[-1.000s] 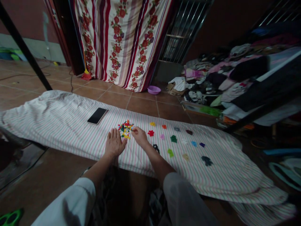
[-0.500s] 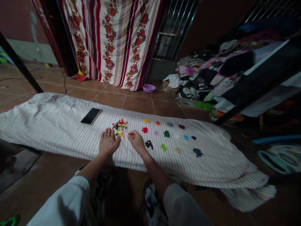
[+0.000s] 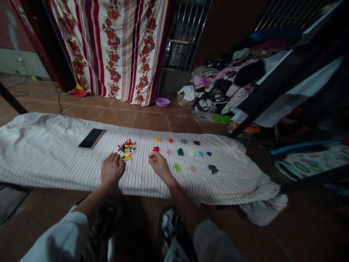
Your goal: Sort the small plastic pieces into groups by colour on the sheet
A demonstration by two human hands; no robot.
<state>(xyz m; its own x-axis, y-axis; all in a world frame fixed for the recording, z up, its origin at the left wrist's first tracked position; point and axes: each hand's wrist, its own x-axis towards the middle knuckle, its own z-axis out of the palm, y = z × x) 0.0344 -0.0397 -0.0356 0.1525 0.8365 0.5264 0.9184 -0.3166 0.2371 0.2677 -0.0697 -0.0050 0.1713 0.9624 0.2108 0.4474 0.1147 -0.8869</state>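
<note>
On a striped cloth (image 3: 147, 178) lies a mixed heap of small coloured pieces (image 3: 127, 149). My left hand (image 3: 112, 167) rests palm down just below the heap, its fingers spread a little. Right of the heap, my right hand (image 3: 159, 165) is closed in a pinch; whatever is between the fingertips is too small to make out. Around it lie small one-colour piles: red (image 3: 156, 149), yellow (image 3: 157, 139), dark green (image 3: 180, 152), lime green (image 3: 176, 167) and dark grey (image 3: 213, 169), among several others. The black pile is hidden by my right hand.
A phone (image 3: 92, 138) lies on the cloth at the left. Beyond the cloth, a purple basin (image 3: 163, 102) stands on the tiled floor before a floral curtain (image 3: 114, 51). A heap of clothes (image 3: 226, 80) is at the back right, near a dark slanting bar.
The view has shifted to the right. My right hand has moved right, away from the mixed heap and over the black pile. My left hand has drawn back slightly toward me.
</note>
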